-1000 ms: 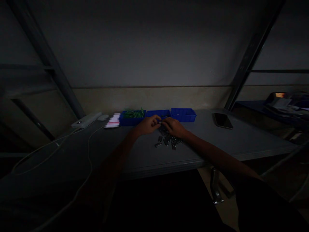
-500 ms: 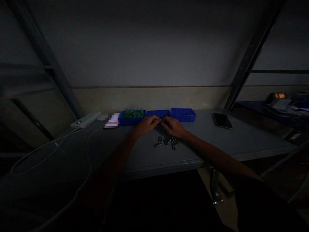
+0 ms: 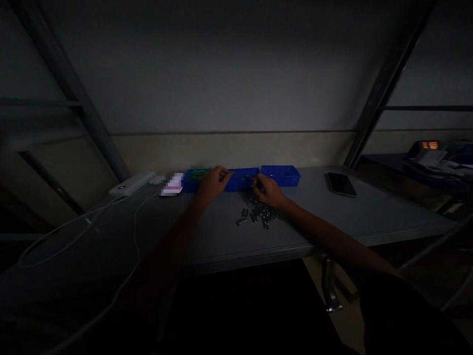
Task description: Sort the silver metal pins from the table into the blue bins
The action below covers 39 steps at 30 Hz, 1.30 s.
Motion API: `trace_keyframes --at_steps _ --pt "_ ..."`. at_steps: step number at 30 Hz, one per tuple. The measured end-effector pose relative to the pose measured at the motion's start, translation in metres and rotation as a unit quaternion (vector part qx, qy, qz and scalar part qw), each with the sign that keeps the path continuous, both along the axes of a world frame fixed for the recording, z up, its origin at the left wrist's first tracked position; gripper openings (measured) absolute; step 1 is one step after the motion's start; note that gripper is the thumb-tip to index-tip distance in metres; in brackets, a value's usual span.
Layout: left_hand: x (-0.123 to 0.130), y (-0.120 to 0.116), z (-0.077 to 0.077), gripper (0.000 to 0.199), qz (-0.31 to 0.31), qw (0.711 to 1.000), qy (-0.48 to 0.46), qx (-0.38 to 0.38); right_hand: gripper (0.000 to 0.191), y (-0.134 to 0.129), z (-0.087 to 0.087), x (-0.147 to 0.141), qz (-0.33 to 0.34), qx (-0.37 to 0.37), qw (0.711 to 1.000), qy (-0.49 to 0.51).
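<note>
My left hand is closed in a pinch by the left blue bin, which holds green pieces. A small, thin greenish piece sticks out from its fingertips. Over the front right corner of the middle blue bin, the fingers of my right hand are pressed together; what they pinch is too small and dark to name. Below that hand, small shiny metal parts lie heaped on the grey table, with a few loose cylindrical ones at the heap's left.
A third blue bin stands to the right against the wall. A phone lies farther right. On the left are a white power bank, a pixelated card-like item and a white cable crossing the table.
My hands were together over the middle bin and have come apart. The left has moved left toward the green pieces, the right slightly right. The metal heap looks the same.
</note>
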<state>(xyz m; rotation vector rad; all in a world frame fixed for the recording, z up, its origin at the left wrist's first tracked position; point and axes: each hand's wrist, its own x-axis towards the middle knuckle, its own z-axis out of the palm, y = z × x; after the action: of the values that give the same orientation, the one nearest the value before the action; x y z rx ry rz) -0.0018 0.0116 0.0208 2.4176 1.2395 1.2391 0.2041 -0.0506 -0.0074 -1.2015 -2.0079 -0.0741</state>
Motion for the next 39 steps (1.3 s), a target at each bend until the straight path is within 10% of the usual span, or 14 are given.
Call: trace_keyframes --at_steps 15,21,29,39 --pt "0.006 0.017 -0.009 0.024 0.068 0.990 0.113 0.042 0.005 -0.004 0.004 -0.001 0.058 -0.037 0.993 -0.092" --pt "0.007 0.014 -0.008 0.025 0.095 0.988 0.122 0.028 0.034 -0.015 0.007 -0.011 0.163 -0.095 0.972 -0.138" --pt "0.007 0.010 -0.007 0.025 0.108 0.986 0.129 0.013 0.007 -0.017 0.008 -0.015 0.171 -0.129 0.959 -0.183" --pt "0.011 0.001 -0.011 0.027 -0.005 0.996 0.086 0.018 0.011 -0.016 0.001 -0.020 0.146 -0.145 0.965 -0.161"
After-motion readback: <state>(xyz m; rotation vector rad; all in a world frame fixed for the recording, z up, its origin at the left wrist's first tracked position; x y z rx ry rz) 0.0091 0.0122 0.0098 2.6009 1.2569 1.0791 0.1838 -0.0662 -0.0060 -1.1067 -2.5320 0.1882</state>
